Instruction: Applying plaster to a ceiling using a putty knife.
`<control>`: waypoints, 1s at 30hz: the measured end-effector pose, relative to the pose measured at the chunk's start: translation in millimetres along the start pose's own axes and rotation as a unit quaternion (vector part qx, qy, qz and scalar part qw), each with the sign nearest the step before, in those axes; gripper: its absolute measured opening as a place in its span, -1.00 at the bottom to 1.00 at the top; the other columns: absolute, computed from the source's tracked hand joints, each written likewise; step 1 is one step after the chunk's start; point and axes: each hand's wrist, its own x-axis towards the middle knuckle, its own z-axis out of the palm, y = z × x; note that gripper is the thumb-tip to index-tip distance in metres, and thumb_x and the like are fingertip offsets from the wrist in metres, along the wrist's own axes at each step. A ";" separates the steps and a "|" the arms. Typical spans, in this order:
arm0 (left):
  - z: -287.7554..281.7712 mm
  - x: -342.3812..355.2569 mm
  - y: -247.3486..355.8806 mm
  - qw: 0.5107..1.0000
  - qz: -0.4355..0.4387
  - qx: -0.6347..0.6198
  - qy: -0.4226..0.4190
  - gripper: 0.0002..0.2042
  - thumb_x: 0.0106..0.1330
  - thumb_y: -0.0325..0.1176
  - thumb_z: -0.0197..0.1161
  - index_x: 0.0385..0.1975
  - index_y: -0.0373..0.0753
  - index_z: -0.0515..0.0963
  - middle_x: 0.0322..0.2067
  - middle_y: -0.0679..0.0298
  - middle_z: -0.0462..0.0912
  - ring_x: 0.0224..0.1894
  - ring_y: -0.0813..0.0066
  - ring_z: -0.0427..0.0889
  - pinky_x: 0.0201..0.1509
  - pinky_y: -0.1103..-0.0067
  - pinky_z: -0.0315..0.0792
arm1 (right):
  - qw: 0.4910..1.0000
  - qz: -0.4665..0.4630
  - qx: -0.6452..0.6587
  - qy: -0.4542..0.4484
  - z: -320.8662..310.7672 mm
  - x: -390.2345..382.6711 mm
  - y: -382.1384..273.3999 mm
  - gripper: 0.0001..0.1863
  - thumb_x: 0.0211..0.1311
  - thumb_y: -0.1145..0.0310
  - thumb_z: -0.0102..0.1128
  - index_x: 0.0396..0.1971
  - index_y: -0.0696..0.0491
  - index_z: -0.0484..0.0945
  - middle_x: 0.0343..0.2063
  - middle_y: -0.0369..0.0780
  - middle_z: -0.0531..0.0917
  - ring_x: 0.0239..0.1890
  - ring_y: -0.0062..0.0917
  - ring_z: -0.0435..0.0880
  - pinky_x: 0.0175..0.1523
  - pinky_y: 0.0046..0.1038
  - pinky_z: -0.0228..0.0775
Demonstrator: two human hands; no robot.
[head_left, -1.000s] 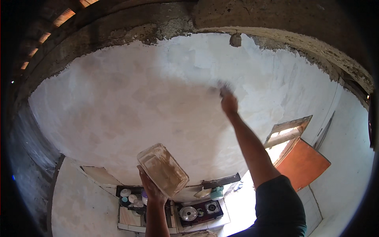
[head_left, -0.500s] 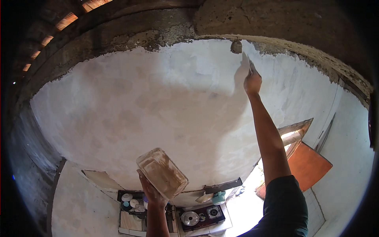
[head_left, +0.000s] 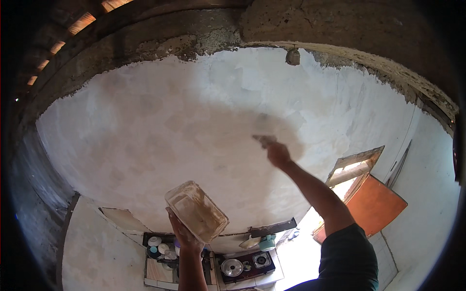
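My left hand [head_left: 180, 225] holds up a rectangular plastic container [head_left: 196, 211] smeared with pale, brownish paste, tilted so its inside shows. In the middle of the view my right hand [head_left: 278, 155] is closed on a flat scraper [head_left: 263, 139], slightly blurred, with its blade pointing left. It is in front of the patchy white plastered wall [head_left: 145, 121], near a shadow on it; whether the blade touches the wall I cannot tell.
A rough concrete beam [head_left: 340, 22] runs above, with a small grey lump [head_left: 292, 56] hanging from it. Below are a gas stove [head_left: 247, 265] and stacked dishes [head_left: 160, 250]. An orange door panel [head_left: 369, 203] stands at a bright opening on the right; roofing shows top left.
My right hand rose toward the hanging lump half a second ago and is now lower and further left. My left hand and the container have barely moved.
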 end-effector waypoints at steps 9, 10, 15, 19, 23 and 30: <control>-0.6 1.0 5.4 0.820 -0.175 -0.545 -0.017 -0.31 0.34 0.13 0.04 0.31 -0.21 0.09 0.19 0.06 0.31 0.13 0.20 0.45 0.20 0.27 0.37 | 0.915 0.115 -0.044 0.384 -140.8 98.4 75.3 -0.59 0.25 0.50 -0.12 0.08 -0.04 0.48 -0.10 -0.01 0.61 -0.13 -0.07 0.61 -0.03 -0.17 0.47; 2.6 3.7 2.4 0.820 -0.178 -0.544 -0.016 -0.33 0.35 0.15 -0.02 0.31 -0.18 0.10 0.18 0.08 0.31 0.13 0.20 0.44 0.20 0.26 0.38 | 0.921 0.136 -0.034 0.364 -118.1 98.7 70.7 -0.62 0.24 0.47 -0.10 0.05 -0.04 0.50 -0.14 0.01 0.62 -0.13 -0.07 0.61 -0.02 -0.14 0.45; 27.5 8.7 -0.6 0.805 -0.209 -0.555 -0.005 -0.36 0.40 0.25 -0.24 0.30 -0.08 0.13 0.16 0.18 0.31 0.12 0.20 0.43 0.19 0.23 0.40 | 0.984 0.020 -0.133 0.119 32.8 32.8 29.1 -0.45 0.09 0.53 -0.03 0.14 -0.13 0.43 0.05 -0.14 0.56 0.06 -0.30 0.56 0.08 -0.25 0.44; 58.6 30.0 31.0 0.809 -0.100 -0.579 -0.020 -0.39 0.28 -0.04 0.17 0.25 -0.21 0.20 0.08 0.11 0.42 0.08 0.14 0.48 0.17 0.20 0.42 | 0.992 -0.034 -0.118 -0.037 -20.5 12.8 14.8 -0.45 0.08 0.58 -0.03 0.14 -0.10 0.46 -0.14 -0.08 0.64 -0.11 -0.17 0.63 0.06 -0.22 0.46; 82.9 52.3 53.8 0.859 0.041 -0.508 -0.047 -0.39 0.36 0.07 0.00 0.25 -0.23 0.15 0.09 0.14 0.41 0.07 0.29 0.50 0.08 0.33 0.52 | 0.965 -0.055 -0.101 0.234 -118.3 52.7 88.0 -0.58 0.18 0.56 -0.11 0.04 0.08 0.53 -0.23 0.01 0.65 -0.28 -0.08 0.63 -0.11 -0.12 0.48; 67.6 51.6 68.5 0.761 -0.085 -0.633 -0.112 -0.38 0.43 0.18 -0.19 0.27 -0.18 0.11 0.09 0.17 0.41 0.07 0.31 0.50 0.06 0.37 0.53 | 0.901 0.138 -0.016 0.410 -212.6 113.5 74.4 -0.65 0.33 0.29 -0.05 0.08 -0.14 0.51 -0.20 0.03 0.63 -0.15 0.00 0.60 -0.04 -0.10 0.44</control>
